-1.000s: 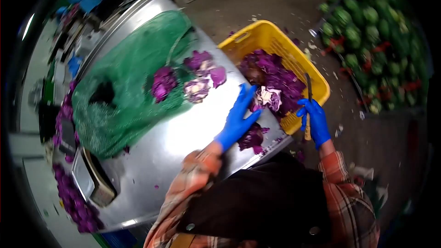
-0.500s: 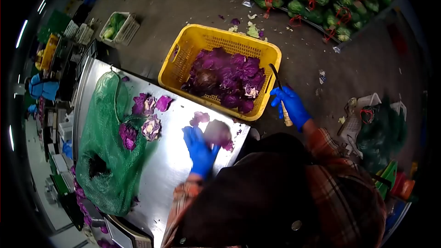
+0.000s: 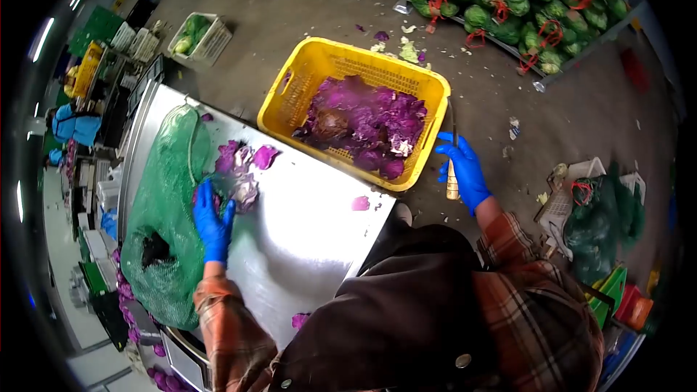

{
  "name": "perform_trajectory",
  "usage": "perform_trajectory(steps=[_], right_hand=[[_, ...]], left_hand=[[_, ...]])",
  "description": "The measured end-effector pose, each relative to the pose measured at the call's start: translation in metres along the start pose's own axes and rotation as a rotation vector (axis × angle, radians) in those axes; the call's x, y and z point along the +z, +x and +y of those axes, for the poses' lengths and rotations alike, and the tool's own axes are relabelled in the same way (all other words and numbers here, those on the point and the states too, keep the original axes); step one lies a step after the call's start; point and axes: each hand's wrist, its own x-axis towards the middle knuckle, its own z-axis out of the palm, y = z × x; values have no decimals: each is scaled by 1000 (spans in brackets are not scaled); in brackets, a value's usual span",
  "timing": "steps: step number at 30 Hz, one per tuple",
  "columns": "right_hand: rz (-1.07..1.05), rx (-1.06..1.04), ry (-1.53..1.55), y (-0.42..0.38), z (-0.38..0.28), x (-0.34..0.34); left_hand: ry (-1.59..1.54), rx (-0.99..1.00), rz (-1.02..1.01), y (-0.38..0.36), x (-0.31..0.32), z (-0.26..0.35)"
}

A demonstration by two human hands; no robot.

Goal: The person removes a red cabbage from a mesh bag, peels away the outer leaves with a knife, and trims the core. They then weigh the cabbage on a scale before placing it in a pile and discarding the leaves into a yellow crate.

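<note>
My left hand (image 3: 212, 226), in a blue glove, reaches over the purple cabbage trimmings at the green mesh bag (image 3: 165, 283). Its fingers are stretched out, the thumb apart, and they mostly cover a dark purple piece. Just beyond the fingertips lie a pale cut cabbage piece (image 3: 245, 190) and a purple leaf (image 3: 265, 157). In my right hand (image 3: 467, 174), also gloved, is a knife (image 3: 452, 180) with a light wooden handle, its thin blade pointing up beside the yellow crate (image 3: 353, 51). Purple cabbage leaves (image 3: 367, 120) fill the crate's bottom.
The bag rests on a shiny metal table (image 3: 290, 196), with a small leaf (image 3: 361, 203) near its corner. Netted green cabbages (image 3: 523, 7) stand in a metal-framed bin at upper right. A white crate (image 3: 207, 43) sits on the floor at upper left. Dark netting (image 3: 599, 218) lies at right.
My left hand has moved left from the round purple cabbage to the trimmings by the bag. That cabbage no longer shows at its spot on the table. My right hand keeps the knife.
</note>
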Motion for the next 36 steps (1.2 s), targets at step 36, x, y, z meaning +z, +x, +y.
perform_trajectory(steps=[36], right_hand=[[-780,109,-710,-51,99,251]], left_hand=[[57,-1005,424,-157,-95,-328]])
